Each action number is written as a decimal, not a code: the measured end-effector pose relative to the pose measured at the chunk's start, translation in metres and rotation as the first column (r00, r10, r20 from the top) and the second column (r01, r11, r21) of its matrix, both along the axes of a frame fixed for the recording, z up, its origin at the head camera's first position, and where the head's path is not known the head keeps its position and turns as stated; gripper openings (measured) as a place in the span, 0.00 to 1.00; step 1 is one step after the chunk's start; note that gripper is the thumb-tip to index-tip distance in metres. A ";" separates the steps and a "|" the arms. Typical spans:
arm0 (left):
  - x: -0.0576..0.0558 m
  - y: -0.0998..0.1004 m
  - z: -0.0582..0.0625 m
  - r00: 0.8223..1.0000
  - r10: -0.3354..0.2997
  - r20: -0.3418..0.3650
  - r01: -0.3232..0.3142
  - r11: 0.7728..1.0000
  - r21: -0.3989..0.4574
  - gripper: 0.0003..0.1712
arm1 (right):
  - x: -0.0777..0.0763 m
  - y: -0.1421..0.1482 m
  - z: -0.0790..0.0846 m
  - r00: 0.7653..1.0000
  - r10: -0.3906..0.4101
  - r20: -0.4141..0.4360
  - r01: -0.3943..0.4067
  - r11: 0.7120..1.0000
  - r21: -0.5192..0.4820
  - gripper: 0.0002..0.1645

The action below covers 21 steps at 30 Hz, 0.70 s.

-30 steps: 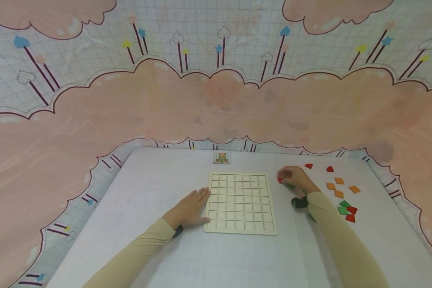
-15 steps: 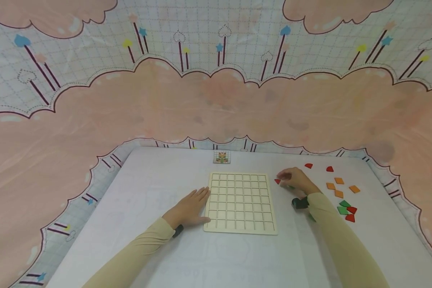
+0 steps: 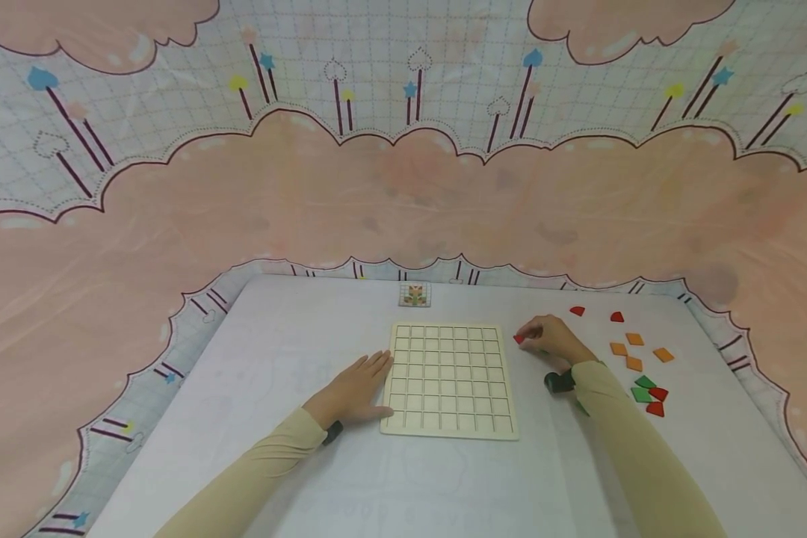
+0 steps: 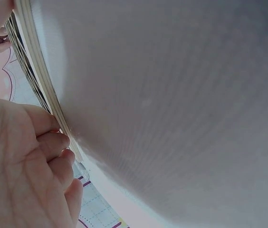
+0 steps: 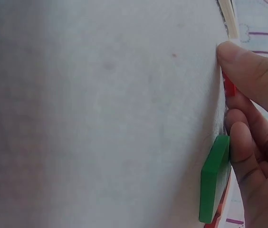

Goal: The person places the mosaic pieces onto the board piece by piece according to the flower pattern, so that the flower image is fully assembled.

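A pale wooden grid board (image 3: 450, 381) lies in the middle of the white table in the head view. My left hand (image 3: 358, 388) rests along its left side, fingers extended and fingertips touching the rim; in the left wrist view the fingers (image 4: 53, 142) meet the board's edge (image 4: 41, 66). To the right of the board, my right hand (image 3: 550, 336) pinches a small red tile (image 3: 518, 339) between thumb and fingers, low at the tabletop. In the right wrist view that red tile (image 5: 229, 85) is mostly covered by the fingers. A green tile (image 5: 211, 185) lies just beside them.
Behind the board lies a small pattern card (image 3: 415, 294). At the right are orange diamond tiles (image 3: 635, 339), two red rounded tiles (image 3: 577, 311) farther back, and a cluster of green tiles (image 3: 642, 394) and red tiles (image 3: 655, 409). A patterned cloth (image 3: 403, 202) hangs beyond the table.
My right hand has shifted very slightly around the red tile, which has moved a little left and shows more clearly. The left hand and the board stay where they were.
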State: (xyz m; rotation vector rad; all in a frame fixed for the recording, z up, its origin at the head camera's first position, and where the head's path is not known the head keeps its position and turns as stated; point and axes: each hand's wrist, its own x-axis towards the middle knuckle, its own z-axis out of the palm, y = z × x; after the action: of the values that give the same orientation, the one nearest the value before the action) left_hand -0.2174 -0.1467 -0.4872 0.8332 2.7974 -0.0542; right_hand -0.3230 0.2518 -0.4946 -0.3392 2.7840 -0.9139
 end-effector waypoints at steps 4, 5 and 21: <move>0.000 0.000 -0.001 1.000 0.000 -0.003 0.000 1.000 -0.002 0.54 | 0.000 0.000 0.000 1.000 0.000 -0.006 0.000 1.000 -0.004 0.13; 0.000 0.000 0.000 1.000 0.000 -0.002 0.000 1.000 -0.002 0.54 | 0.001 0.000 0.000 1.000 0.005 -0.011 -0.005 1.000 -0.003 0.13; -0.001 0.000 0.003 1.000 0.001 0.006 -0.001 1.000 -0.016 0.54 | 0.001 -0.006 0.010 1.000 0.007 -0.026 -0.008 0.999 -0.040 0.15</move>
State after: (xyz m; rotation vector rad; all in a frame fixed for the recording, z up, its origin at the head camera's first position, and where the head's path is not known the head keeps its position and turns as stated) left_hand -0.2185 -0.1465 -0.4843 0.8275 2.7883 -0.0738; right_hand -0.3218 0.2458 -0.4847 -0.3692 2.7890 -0.9714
